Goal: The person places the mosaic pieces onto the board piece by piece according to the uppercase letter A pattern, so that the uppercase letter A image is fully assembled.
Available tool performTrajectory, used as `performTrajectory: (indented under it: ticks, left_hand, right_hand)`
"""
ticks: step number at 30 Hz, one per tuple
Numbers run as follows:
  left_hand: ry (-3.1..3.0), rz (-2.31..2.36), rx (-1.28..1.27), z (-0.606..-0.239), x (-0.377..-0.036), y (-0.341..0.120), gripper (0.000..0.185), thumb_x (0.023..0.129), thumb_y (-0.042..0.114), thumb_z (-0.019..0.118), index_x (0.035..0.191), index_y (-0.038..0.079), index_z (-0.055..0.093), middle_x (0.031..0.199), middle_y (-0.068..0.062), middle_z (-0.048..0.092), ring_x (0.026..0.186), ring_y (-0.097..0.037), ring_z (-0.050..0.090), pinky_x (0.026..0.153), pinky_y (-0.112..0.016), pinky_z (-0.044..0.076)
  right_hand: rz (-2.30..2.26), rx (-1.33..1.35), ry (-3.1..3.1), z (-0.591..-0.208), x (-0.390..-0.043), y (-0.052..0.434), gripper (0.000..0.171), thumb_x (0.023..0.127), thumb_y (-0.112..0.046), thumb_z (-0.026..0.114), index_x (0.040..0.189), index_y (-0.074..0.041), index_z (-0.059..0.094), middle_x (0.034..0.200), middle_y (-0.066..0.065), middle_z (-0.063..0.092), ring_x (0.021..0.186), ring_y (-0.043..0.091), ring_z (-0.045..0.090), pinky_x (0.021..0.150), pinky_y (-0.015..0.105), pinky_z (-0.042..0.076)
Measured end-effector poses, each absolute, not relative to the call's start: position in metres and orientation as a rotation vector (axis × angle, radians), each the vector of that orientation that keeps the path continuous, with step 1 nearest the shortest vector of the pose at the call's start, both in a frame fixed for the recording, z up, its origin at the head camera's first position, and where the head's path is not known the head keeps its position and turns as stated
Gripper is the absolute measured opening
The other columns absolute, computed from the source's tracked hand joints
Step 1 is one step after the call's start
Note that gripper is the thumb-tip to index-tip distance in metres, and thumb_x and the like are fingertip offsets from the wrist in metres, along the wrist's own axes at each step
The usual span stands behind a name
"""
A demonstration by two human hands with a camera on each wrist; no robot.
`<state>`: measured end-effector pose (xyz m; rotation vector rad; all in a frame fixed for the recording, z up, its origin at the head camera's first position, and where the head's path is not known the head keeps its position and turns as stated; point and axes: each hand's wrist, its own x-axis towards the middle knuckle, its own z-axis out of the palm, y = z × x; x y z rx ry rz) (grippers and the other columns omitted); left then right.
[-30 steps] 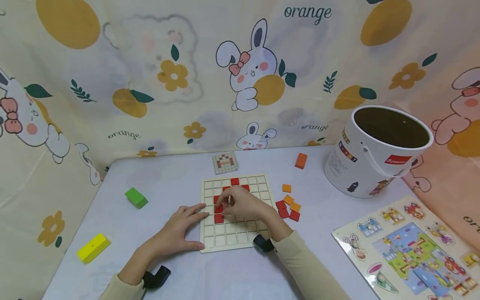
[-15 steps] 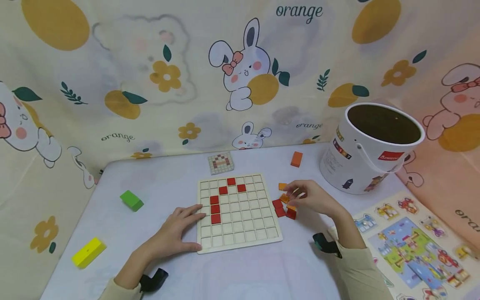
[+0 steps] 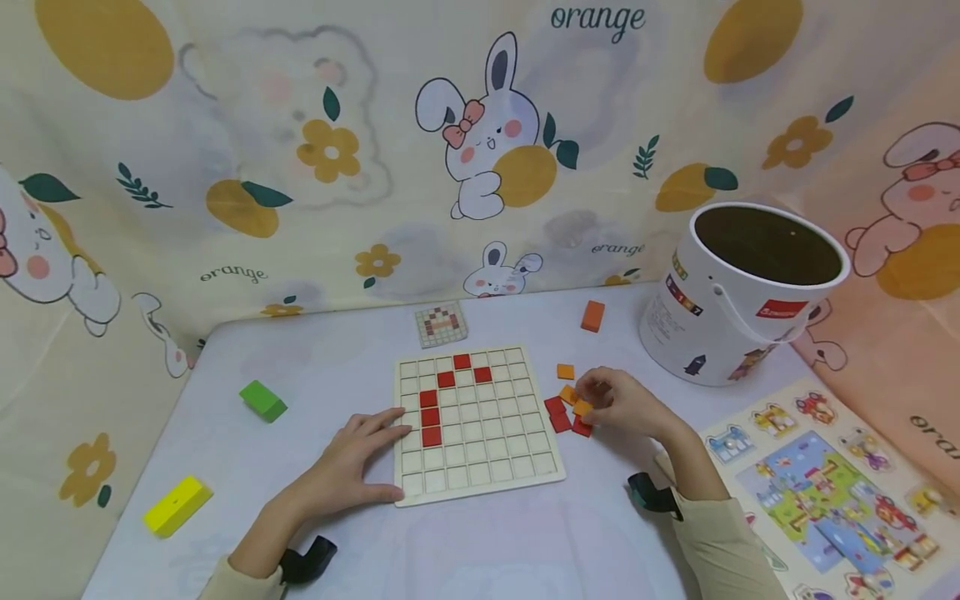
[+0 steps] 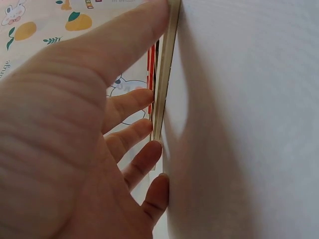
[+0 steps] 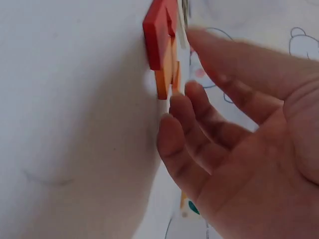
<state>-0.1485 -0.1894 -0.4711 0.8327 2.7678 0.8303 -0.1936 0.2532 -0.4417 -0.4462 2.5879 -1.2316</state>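
A square cream grid board (image 3: 480, 450) lies mid-table, with several red tiles (image 3: 430, 417) in its cells. My left hand (image 3: 341, 467) touches the board's left side, fingers spread along the edge and thumb at the near corner. In the left wrist view the thumb (image 4: 129, 40) presses against the board's side (image 4: 167, 74). Right of the board, my right hand (image 3: 622, 404) bends its fingers over a loose cluster of red tiles (image 3: 558, 417) and orange tiles (image 3: 582, 407). In the right wrist view its thumb and fingers are apart, close to an orange tile (image 5: 162, 82).
A small pattern card (image 3: 441, 325) lies behind the board. An orange block (image 3: 592, 317) and a white bucket (image 3: 697, 333) stand at back right. A picture puzzle (image 3: 825, 500) lies at right. Green (image 3: 263, 402) and yellow (image 3: 177, 506) blocks lie at left.
My right hand has left the board and moved right to the loose tiles, dipping its fingers lower over them. The red tiles on the board are uncovered. My left hand stays at the edge.
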Motion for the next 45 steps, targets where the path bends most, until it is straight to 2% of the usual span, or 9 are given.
performTrajectory:
  ticks: [5,8,24,37,45]
  left_hand:
    - [2.776,0.83,0.829,-0.4702,-0.1478,-0.19,0.088,0.071,0.062,0.08,0.143,0.019,0.055,0.159,0.0,0.034,0.131,-0.022,0.036,0.102,-0.056,0.037]
    - [2.773,0.829,0.828,-0.4696,-0.1472,-0.1903,0.087,0.071,0.061,0.081,0.143,0.019,0.055,0.159,-0.001,0.034,0.131,-0.022,0.036,0.102,-0.056,0.037]
    - [2.793,0.828,0.836,-0.469,-0.1474,-0.189,0.087,0.071,0.06,0.082,0.143,0.017,0.055,0.159,-0.002,0.035,0.13,-0.024,0.037,0.101,-0.057,0.037]
    - [2.776,0.837,0.83,-0.4691,-0.1468,-0.1873,0.087,0.072,0.061,0.08,0.143,0.018,0.055,0.158,-0.004,0.036,0.129,-0.024,0.037,0.1,-0.058,0.038]
    - [2.765,0.852,0.83,-0.4694,-0.1467,-0.1872,0.087,0.071,0.056,0.084,0.143,0.017,0.055,0.159,-0.004,0.035,0.129,-0.024,0.037,0.1,-0.057,0.038]
  right_hand:
    - [-1.2,-0.561,2.501,-0.443,-0.1903,0.2554,0.024,0.082,-0.003,0.079,0.104,-0.001,0.069,0.082,0.006,0.055,0.08,0.023,0.05,0.066,0.025,0.043]
    - [-1.169,-0.6,2.471,-0.4445,-0.1892,0.2562,0.025,0.082,-0.002,0.079,0.105,-0.002,0.072,0.078,0.004,0.053,0.077,0.021,0.048,0.064,0.024,0.04]
    - [-1.099,-0.475,2.54,-0.4414,-0.1913,0.2551,0.024,0.078,-0.002,0.083,0.097,-0.005,0.067,0.081,0.006,0.052,0.083,0.024,0.048,0.067,0.025,0.043]
    - [-1.082,-0.426,2.555,-0.4406,-0.1874,0.2551,0.026,0.079,-0.005,0.083,0.099,-0.005,0.067,0.082,0.005,0.053,0.083,0.023,0.049,0.067,0.025,0.043]
    - [-1.06,-0.339,2.584,-0.4385,-0.1838,0.2496,0.03,0.076,-0.004,0.085,0.097,-0.005,0.063,0.084,0.005,0.055,0.085,0.022,0.05,0.071,0.028,0.046]
